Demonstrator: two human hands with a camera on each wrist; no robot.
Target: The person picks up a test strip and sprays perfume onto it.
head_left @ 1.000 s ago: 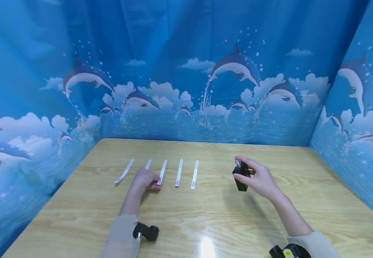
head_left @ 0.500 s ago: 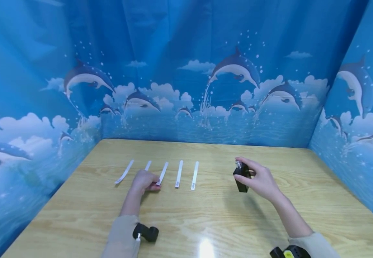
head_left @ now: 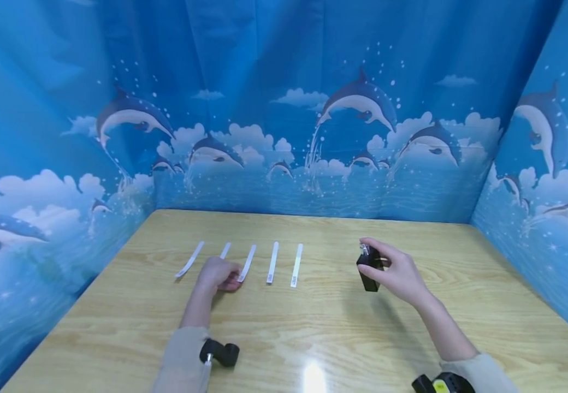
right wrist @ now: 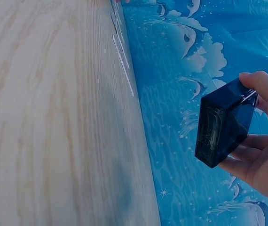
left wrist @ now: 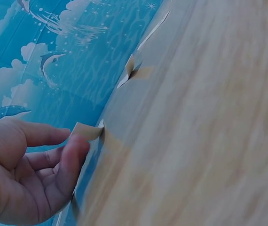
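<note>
The right hand (head_left: 398, 273) holds a small dark bottle (head_left: 368, 268) above the wooden table (head_left: 313, 338), fingers curled round its sides and the forefinger lying over the silvery top; in the right wrist view the bottle (right wrist: 223, 125) is translucent black and blocky, clear of the tabletop. It sits at about 3 o'clock from the row of paper strips. The left hand (head_left: 219, 273) rests low on the table at about 9 o'clock from the bottle, well apart from it, its thumb and fingers pinching the near end of the second strip from the left (head_left: 225, 250); the left wrist view shows that end (left wrist: 88, 132) lifted off the wood between the thumb and fingertip. The other white strips lie flat side by side: one (head_left: 189, 260) at the hand's 10 o'clock, then three (head_left: 247, 262) (head_left: 272, 262) (head_left: 296, 265) toward 2 o'clock. Blue dolphin-printed curtains (head_left: 284, 109) wall the table on three sides.
</note>
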